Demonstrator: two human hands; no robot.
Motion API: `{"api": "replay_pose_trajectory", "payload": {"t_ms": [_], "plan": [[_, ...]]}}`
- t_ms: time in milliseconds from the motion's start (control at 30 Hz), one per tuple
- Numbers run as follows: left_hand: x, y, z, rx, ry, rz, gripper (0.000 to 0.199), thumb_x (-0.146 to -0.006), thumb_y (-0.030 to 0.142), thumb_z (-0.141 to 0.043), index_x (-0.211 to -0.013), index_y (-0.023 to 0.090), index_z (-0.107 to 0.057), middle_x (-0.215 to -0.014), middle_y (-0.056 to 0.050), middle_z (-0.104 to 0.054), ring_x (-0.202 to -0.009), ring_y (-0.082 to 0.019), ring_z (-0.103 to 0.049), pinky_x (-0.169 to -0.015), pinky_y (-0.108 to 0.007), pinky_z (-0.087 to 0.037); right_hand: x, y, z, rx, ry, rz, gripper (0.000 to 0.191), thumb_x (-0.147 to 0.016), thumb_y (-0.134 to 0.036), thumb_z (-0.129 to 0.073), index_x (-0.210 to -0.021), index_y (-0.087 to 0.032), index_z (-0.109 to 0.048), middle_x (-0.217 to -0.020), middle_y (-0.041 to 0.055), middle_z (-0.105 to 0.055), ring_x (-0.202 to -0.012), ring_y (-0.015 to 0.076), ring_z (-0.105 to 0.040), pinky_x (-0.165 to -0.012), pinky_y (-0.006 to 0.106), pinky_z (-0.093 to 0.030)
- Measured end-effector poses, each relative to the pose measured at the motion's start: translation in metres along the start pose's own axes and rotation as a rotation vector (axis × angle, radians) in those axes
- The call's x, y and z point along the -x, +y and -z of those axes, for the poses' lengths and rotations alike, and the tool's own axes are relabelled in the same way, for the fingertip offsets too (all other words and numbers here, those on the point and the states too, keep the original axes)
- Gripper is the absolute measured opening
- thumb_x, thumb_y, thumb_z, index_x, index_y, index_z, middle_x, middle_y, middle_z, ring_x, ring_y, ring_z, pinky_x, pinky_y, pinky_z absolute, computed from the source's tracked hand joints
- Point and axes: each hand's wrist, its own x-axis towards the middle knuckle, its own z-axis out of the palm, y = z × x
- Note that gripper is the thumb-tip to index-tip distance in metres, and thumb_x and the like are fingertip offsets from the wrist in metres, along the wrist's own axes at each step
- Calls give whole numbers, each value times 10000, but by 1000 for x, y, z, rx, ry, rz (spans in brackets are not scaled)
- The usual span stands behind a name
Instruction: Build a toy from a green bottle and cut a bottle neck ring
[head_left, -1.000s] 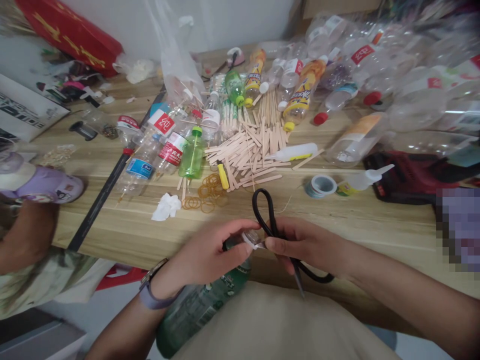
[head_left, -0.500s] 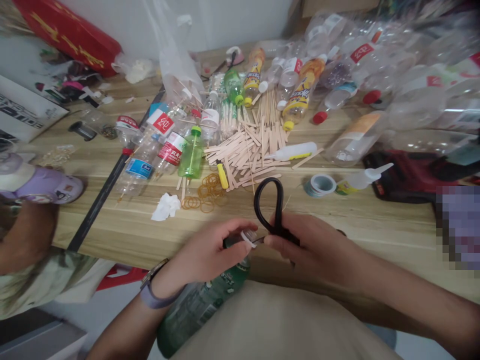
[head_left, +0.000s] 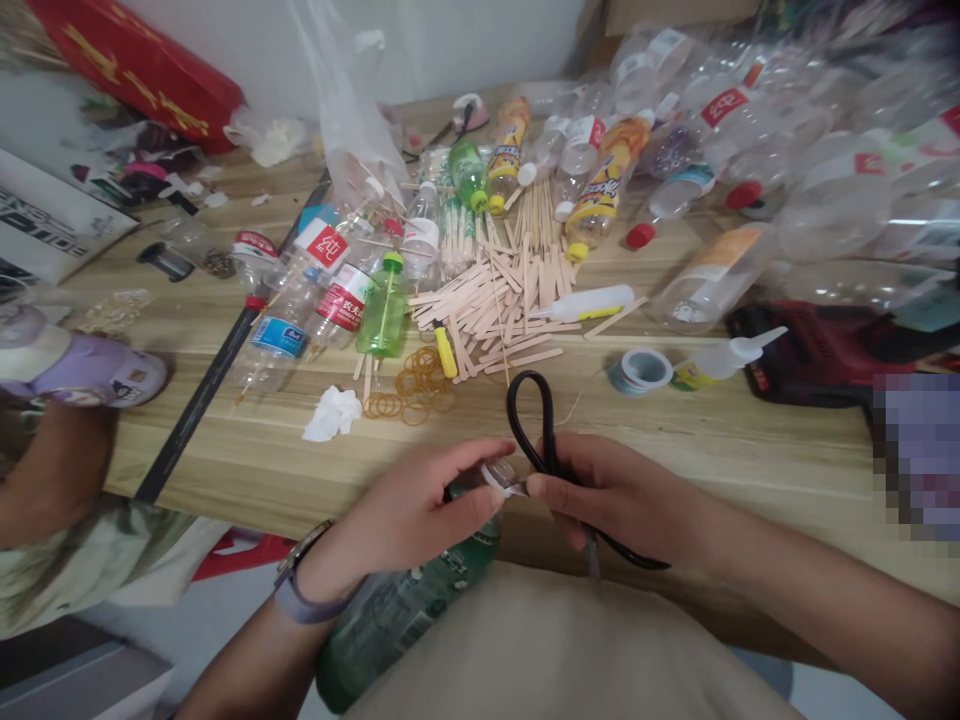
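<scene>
My left hand (head_left: 431, 510) is closed around the neck of a large green plastic bottle (head_left: 405, 610), which lies tilted with its mouth toward my right hand. A white ring (head_left: 495, 475) circles the clear neck by my left thumb. My right hand (head_left: 607, 490) grips black-handled scissors (head_left: 551, 420), spread wide, one handle loop standing up above my fingers. One blade reaches the ring at the bottle's neck; a second greyish blade seems to point down below my hand. My right fingers partly hide the scissors' middle.
Wooden sticks (head_left: 510, 290), rubber bands (head_left: 420, 385), a yellow-handled tool (head_left: 445, 352) and a glue bottle (head_left: 589, 302) lie on the table (head_left: 675, 450). Several plastic bottles (head_left: 705, 275) crowd the back and right. A red-black power tool (head_left: 787, 350) sits right. Another person's arm (head_left: 60, 470) is at left.
My right hand has turned the scissors; the upright loop dropped slightly and the other handle and lower blade came into view. My left hand and the green bottle stay nearly in place.
</scene>
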Motion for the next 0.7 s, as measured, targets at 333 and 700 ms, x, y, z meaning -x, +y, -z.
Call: {"api": "replay_pose_trajectory", "payload": {"t_ms": [333, 700], "plan": [[-1, 4, 0, 0, 21, -22, 436, -928, 332, -521, -1333, 199, -611, -1233, -71, -739, -1058, -239, -696, -814, -324, -554, -4, 11, -4, -155, -33, -70, 513, -852, -724, -556, -854, -211, -526, -537, -57, -514, -517, 113, -390, -514, 275, -252], [2, 6, -3, 2, 84, -15, 347, -903, 312, -535, -1214, 197, -637, -985, -39, -740, -887, -201, -678, -767, -307, -517, -3, 11, -6, -125, 10, -31, 520, -855, -733, -548, -840, -214, -523, -553, -53, -529, -524, 116, -413, -514, 284, -261]]}}
